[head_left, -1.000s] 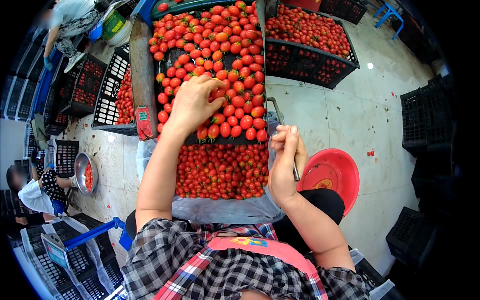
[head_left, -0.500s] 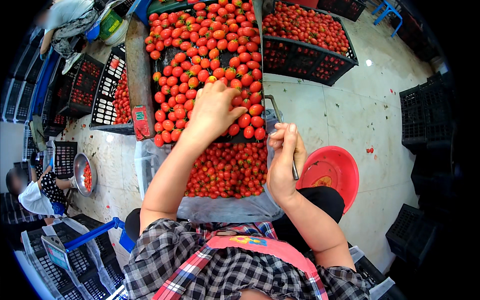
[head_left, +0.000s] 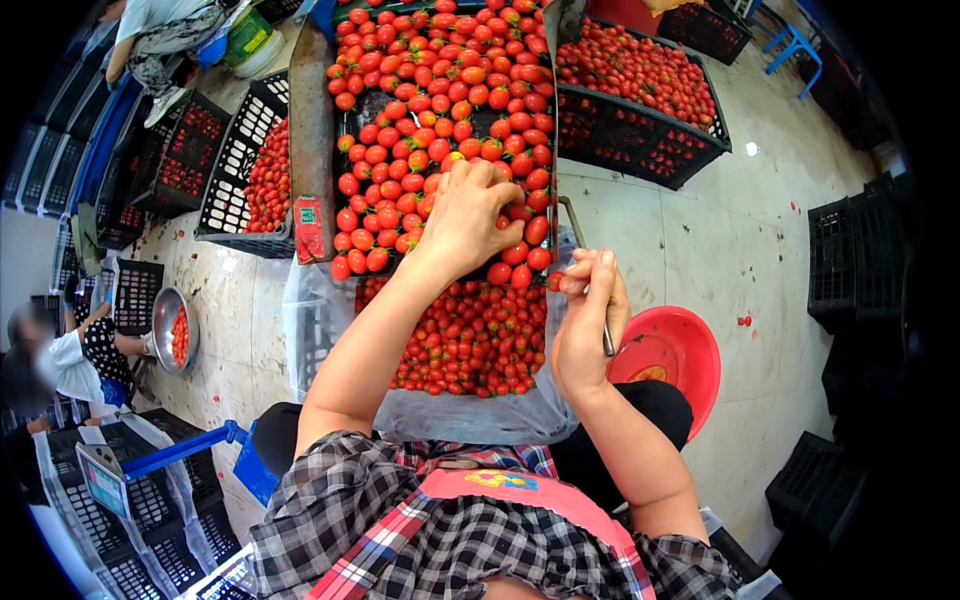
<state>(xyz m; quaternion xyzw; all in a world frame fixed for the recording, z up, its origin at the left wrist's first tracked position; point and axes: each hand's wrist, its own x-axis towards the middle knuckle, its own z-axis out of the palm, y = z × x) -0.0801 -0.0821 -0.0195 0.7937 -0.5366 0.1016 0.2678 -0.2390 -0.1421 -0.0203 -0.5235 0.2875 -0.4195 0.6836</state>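
Note:
My left hand [head_left: 465, 215] rests on a sloping tray of cherry tomatoes [head_left: 440, 95]. Its fingers are bent and spread, the thumb apart, with tomatoes under and between them. To the right, beside the tray's edge, my right hand [head_left: 588, 335] is curled around a bent metal rod [head_left: 571, 222]. A single cherry tomato [head_left: 555, 281] shows at the fingertips of that hand; I cannot tell whether they hold it. Below the tray's near end, a container lined with clear plastic [head_left: 470, 415] holds many more cherry tomatoes [head_left: 470, 335].
Black crates of tomatoes stand left [head_left: 215, 205] and right [head_left: 650, 135] of the tray. A red basin [head_left: 700, 370] is on the floor by my right knee. Stacked black crates [head_left: 850, 255] line the right side. At left, a person sits by a metal bowl [head_left: 165, 330].
The view has shifted, so the tray and both hands appear further right. A tomato now shows at my right fingertips. Both hands stay in nearly the same places relative to the tray.

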